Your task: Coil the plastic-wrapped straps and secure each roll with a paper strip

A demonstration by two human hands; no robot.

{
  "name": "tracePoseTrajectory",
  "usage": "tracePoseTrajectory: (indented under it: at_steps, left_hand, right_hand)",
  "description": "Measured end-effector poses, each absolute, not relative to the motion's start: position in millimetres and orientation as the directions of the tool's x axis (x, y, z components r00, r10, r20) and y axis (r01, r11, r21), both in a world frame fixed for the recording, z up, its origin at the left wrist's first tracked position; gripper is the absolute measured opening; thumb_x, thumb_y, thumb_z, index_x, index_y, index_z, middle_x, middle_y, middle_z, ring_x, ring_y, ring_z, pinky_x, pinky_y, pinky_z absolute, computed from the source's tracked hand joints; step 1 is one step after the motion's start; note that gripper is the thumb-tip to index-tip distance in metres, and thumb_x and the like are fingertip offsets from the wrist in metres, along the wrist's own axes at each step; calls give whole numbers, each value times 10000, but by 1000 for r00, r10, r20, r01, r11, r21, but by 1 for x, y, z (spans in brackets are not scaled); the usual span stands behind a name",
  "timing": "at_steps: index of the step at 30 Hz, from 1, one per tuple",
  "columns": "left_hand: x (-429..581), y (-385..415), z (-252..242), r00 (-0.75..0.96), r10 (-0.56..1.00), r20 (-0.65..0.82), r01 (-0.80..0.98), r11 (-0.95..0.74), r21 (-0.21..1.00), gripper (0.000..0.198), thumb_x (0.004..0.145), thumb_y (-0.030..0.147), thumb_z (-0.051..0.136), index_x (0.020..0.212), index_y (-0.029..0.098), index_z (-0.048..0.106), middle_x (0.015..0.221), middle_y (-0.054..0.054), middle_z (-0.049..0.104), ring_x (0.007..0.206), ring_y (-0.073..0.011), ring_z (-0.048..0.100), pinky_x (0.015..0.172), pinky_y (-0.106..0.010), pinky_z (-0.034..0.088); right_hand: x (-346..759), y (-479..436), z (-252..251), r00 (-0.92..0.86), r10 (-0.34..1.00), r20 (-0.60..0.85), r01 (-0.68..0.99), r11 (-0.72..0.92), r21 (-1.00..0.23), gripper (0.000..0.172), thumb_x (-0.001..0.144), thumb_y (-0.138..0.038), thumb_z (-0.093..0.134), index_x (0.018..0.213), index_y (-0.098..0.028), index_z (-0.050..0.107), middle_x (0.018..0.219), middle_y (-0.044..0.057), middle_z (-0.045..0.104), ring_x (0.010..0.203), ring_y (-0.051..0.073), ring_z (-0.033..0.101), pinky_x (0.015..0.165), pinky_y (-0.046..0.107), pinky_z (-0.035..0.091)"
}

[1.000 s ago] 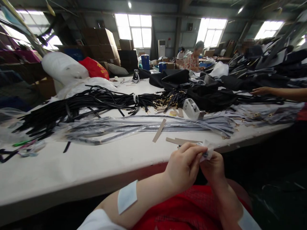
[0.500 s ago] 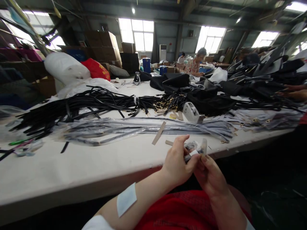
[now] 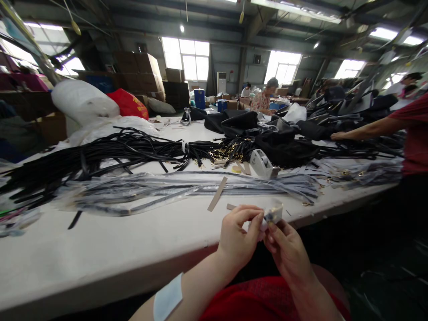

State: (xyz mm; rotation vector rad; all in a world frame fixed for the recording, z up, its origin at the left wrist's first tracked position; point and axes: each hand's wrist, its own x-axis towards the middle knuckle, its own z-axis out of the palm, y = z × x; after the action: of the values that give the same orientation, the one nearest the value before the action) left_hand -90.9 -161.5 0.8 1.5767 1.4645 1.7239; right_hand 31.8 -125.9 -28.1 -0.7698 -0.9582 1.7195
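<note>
My left hand (image 3: 238, 238) and my right hand (image 3: 287, 252) meet just below the near edge of the white table (image 3: 100, 249). Together they pinch a small clear plastic packet (image 3: 274, 213) with a dark and gold piece inside. Fingers of both hands are curled round it. A white patch (image 3: 167, 298) sticks to my left forearm. On the table beyond my hands lie long straps in clear plastic sleeves (image 3: 174, 187) and a bundle of bare black straps (image 3: 110, 151).
A white tape dispenser (image 3: 262, 162) stands mid-table, with tan card strips (image 3: 217, 194) near the edge. Black bags (image 3: 277, 133) pile up at the right. A person in red (image 3: 416, 133) reaches an arm across them. More people work at the far tables.
The view has tilted up and shifted left. My hands turned the packet and rose slightly toward the table edge. The person at the right has come further into view.
</note>
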Motion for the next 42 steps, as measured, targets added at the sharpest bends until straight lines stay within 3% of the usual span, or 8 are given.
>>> tracePoseTrajectory:
  at_steps: [12,17,20,24,27,31,36,42]
  left_hand:
    - [-79,-170,-25,-104,727,679,734,-405,545,425,907,166,495,1329,189,536,1302,-122,618,1178,-227,609,990,-336,530]
    - [-74,-176,-53,52,729,683,840,-402,364,664,862,161,525,1487,114,306,1450,-190,473,1320,-296,485,1037,-417,496]
    - [-82,-181,-67,108,781,615,814,-424,396,748,836,193,549,1512,109,239,1499,-196,403,1363,-314,428,1054,-441,477]
    - [-97,-187,-70,-50,842,537,779,-303,548,645,912,213,464,1512,190,227,1532,-149,361,1398,-271,383,1091,-446,440]
    - [-101,-187,-61,-68,848,525,766,-293,572,579,941,226,441,1488,216,252,1525,-138,370,1402,-253,377,1105,-449,426]
    - [-99,-183,-51,-80,844,530,770,-285,571,509,943,242,448,1438,215,334,1505,-140,396,1389,-262,394,1099,-473,432]
    - [-112,-171,-60,-97,864,493,808,-221,547,438,934,258,462,1362,165,448,1458,-171,453,1358,-287,434,1089,-508,433]
    - [-140,-143,-71,-87,881,465,848,-180,499,408,916,253,486,1303,124,497,1393,-192,513,1318,-295,476,1070,-509,448]
  right_hand:
    - [28,-122,-31,-288,951,-110,-546,-257,-797,300,688,-352,849,913,-191,733,624,-19,604,461,65,446,426,168,375]
    - [33,-122,-37,-310,947,-80,-446,-220,-868,351,670,-358,856,955,-196,731,837,37,711,744,179,653,687,270,525]
    - [41,-113,-41,-398,913,-91,-234,-197,-952,362,669,-388,851,933,-169,737,782,34,712,767,197,658,691,268,521]
    - [57,-51,-9,-463,886,-28,-42,-54,-998,336,657,-423,840,783,-133,729,629,14,654,600,154,603,563,243,494]
    - [72,27,42,-177,970,165,-121,144,-982,383,540,-430,888,673,-144,670,554,-23,580,467,92,496,428,196,409]
    - [85,91,78,61,958,281,-194,288,-938,446,584,-505,828,865,-224,625,820,-37,644,669,83,594,583,167,477]
    - [74,37,3,-51,979,196,-128,188,-974,539,512,-463,879,912,-165,674,814,35,680,669,148,625,557,231,489]
    - [71,-65,-108,-393,919,16,16,24,-1000,422,729,-509,756,936,-146,698,743,54,693,625,161,614,589,273,502]
